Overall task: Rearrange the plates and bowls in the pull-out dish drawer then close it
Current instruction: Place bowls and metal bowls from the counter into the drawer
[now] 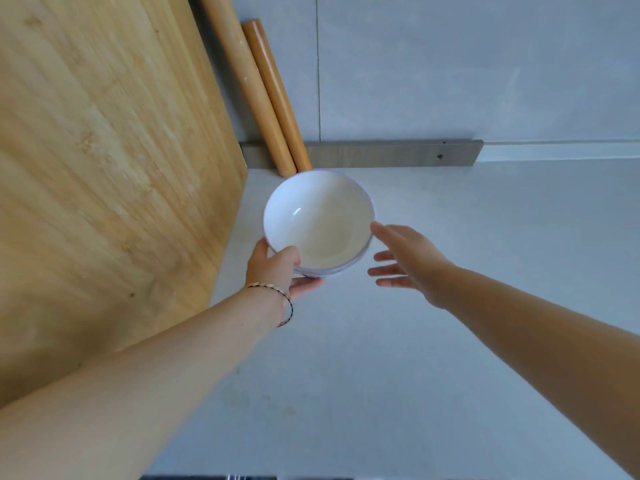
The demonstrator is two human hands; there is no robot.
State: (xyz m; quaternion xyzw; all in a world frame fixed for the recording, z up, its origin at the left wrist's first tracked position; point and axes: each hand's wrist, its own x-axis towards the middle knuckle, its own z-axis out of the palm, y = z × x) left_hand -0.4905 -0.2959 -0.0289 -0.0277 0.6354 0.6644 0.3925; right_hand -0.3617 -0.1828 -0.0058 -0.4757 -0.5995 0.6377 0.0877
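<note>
A small stack of white bowls is over the pale countertop, near the back wall. My left hand grips the stack at its near-left rim, thumb on the top rim and fingers underneath. My right hand is just right of the stack with its fingers spread; one fingertip reaches the right rim. The dish drawer shows only as a dark strip at the bottom edge.
A large wooden cutting board leans against the wall on the left. Two wooden rolling pins stand beside it behind the bowls. A grey strip runs along the foot of the tiled wall.
</note>
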